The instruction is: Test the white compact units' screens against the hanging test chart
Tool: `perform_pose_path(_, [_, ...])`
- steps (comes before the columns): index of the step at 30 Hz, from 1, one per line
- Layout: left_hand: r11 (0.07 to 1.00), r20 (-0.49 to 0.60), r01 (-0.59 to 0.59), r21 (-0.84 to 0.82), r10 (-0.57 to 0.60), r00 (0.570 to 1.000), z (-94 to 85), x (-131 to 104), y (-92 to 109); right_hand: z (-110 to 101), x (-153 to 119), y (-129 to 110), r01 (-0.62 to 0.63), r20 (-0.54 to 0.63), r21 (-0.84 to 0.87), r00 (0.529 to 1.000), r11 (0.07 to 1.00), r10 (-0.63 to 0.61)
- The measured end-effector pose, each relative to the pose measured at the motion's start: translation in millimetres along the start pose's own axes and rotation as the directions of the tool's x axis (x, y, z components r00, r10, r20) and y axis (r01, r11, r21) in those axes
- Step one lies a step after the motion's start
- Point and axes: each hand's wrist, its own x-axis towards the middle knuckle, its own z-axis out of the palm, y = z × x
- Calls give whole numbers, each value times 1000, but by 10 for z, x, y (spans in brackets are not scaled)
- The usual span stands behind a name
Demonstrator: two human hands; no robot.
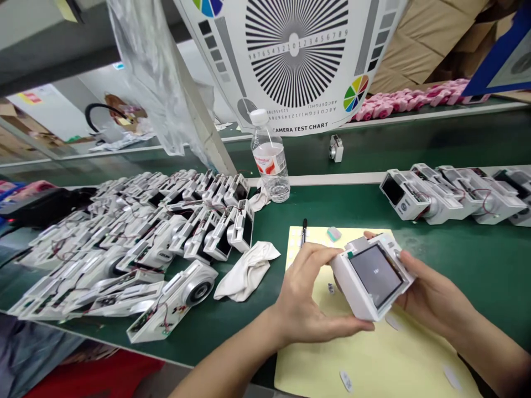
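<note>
A white camera [375, 276] is held tilted above a yellow sheet [352, 359], its lit grey screen facing me. My left hand [305, 298] grips its left side, thumb along the bottom edge and fingers at the top corner. On the other side my right hand [431, 293] closes round the body, with the thumb by the buttons at the right of the screen. The lens side is turned away and hidden. Beneath the hands, the sheet carries a black pen [304, 232], an eraser-like block [334, 234] and small labels [345, 381].
Many half-assembled white cameras [157, 243] crowd the left of the green bench, beside a white cloth [248, 272]. A water bottle [270, 160] stands behind. More cameras [448, 193] line the right. A camera test chart [296, 61] hangs ahead, near pink cameras [410, 99].
</note>
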Motion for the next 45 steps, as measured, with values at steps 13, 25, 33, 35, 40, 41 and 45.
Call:
perform_pose_path(13, [905,180,-174,389,110,977,19,9,-426,-111,-26,-165,320,175,-355,946,879,-273])
perform_pose_path(25, [917,196,-135,375,64,979,21,25,-424,-98,-9,-163,379,255,-317,917,869,-307])
perform_pose_path(33, [930,230,-148,336,71,971,33,25,-411,-123,20,-104,458,182,-460,887,761,-424])
perform_pose_path(35, [935,240,-144,325,66,968,30,23,-405,-115,31,-102,437,161,-467,897,769,-412])
perform_pose_path(40, [949,275,-155,273,78,958,31,14,-397,-110,67,-99,409,96,-453,906,792,-413])
perform_pose_path(41, [951,278,-162,265,85,957,34,13,-395,-113,74,-98,411,84,-446,904,795,-420])
perform_pose_path(45, [952,281,-180,246,108,954,43,14,-385,-133,92,-90,407,77,-392,908,825,-411])
